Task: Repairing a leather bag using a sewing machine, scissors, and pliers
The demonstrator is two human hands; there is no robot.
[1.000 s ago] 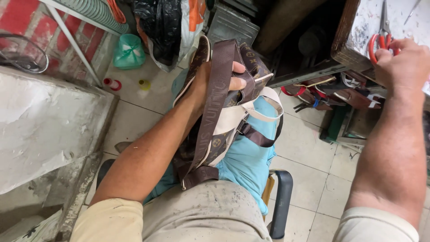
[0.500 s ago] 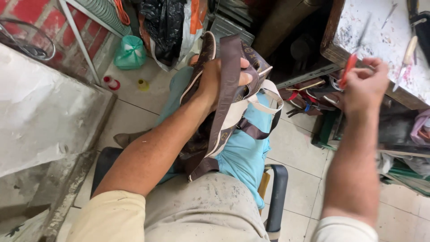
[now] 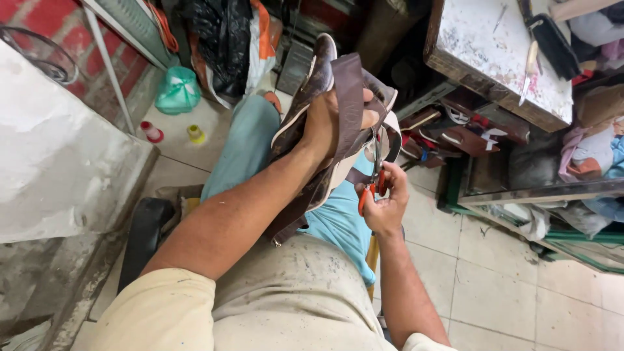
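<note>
The left hand is clenched around a brown leather bag, fingers wrapped over a wide dark brown strap and pressing it against the bag's body, so the bag hangs from that grip above the person's lap and light blue trousers. The bag's cream-coloured lining and trim show just below and to the right of the gripping fingers, and its lower end trails down toward the pale shirt. Just below and to the right of that grip, the right hand is closed through the handles of a pair of red-handled scissors, thumb and fingers curled in the loops; the blades point upward and reach the bag's edge right under the left hand's knuckles, though how far apart the blades stand cannot be told, as they are thin and partly hidden by the straps. Beyond the two hands, to the upper right, stands a worn wooden workbench with a white, stained top, and a knife lies on it. To the far left of the grip, on the tiled floor, sit a green plastic bag and two small bottle caps or spools, red and yellow.
</note>
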